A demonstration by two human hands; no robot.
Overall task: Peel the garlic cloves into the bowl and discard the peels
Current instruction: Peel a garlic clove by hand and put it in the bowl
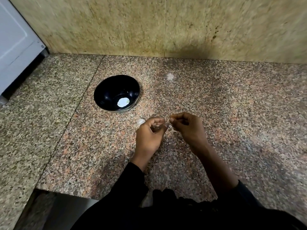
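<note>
Garlic clove (166, 124) pinched between left hand (149, 136), right hand (189, 128); bowl (106, 90) apart, mid-counter

One bowl (116, 93), two hands (148, 135) (187, 128), one garlic clove (166, 124)

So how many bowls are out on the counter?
1. The black bowl sits on the counter beyond the left hand, with something pale lying in its bottom. No other bowl shows.
</note>
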